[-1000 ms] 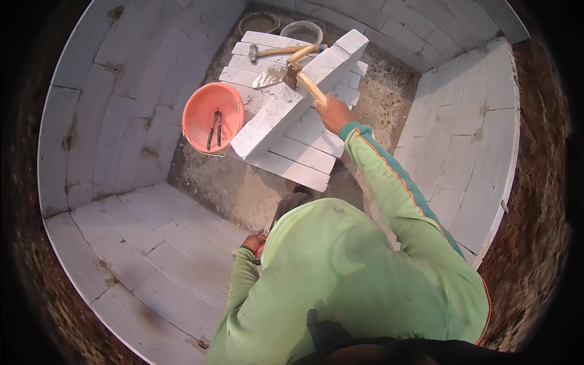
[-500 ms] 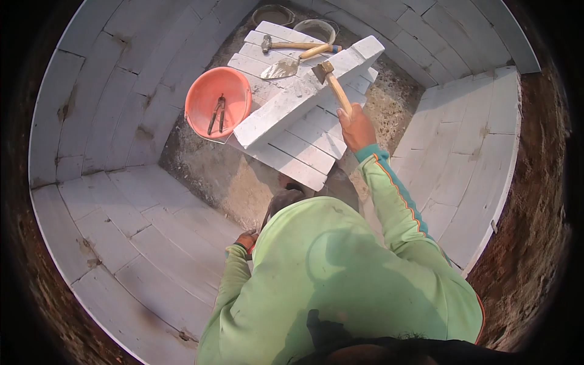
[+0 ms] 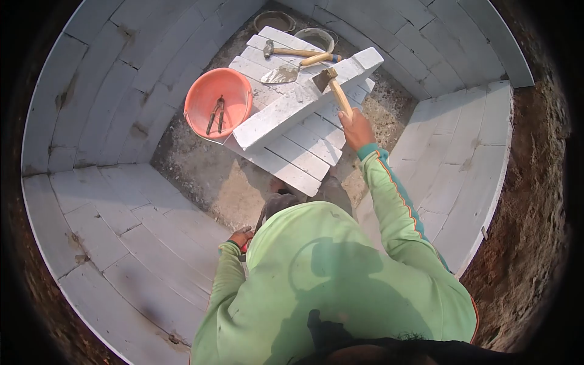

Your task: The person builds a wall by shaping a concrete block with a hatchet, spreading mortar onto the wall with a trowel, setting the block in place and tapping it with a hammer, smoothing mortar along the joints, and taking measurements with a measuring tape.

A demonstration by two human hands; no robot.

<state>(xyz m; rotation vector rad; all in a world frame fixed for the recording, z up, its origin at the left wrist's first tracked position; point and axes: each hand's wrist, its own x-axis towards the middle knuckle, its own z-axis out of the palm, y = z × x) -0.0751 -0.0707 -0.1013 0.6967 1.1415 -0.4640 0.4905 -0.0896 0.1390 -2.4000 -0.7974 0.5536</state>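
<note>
My right hand (image 3: 357, 129) is wrapped round the wooden handle of a hatchet (image 3: 340, 96). The hatchet's dark metal head is over the long pale block (image 3: 274, 120); whether it touches cannot be told. That block lies at a slant across a white slatted platform (image 3: 304, 159) and has a notch near its far right end. My left hand (image 3: 242, 236) is low at my left side, beside my knee. Something red shows at its palm, mostly hidden by the hand and my green shirt.
Behind the block lie a trowel (image 3: 281, 74) and a hammer (image 3: 286, 52) on the platform. An orange bucket (image 3: 196, 100) holds pliers-like pincers (image 3: 216, 114). Two round containers stand at the back, one of them a pale bucket (image 3: 331, 41). Pale block walls (image 3: 97, 91) surround me, with brown earth outside.
The view has shifted slightly. The hatchet stays over the block in my right hand, its head turned a little. More of my left hand's fingers show now.
</note>
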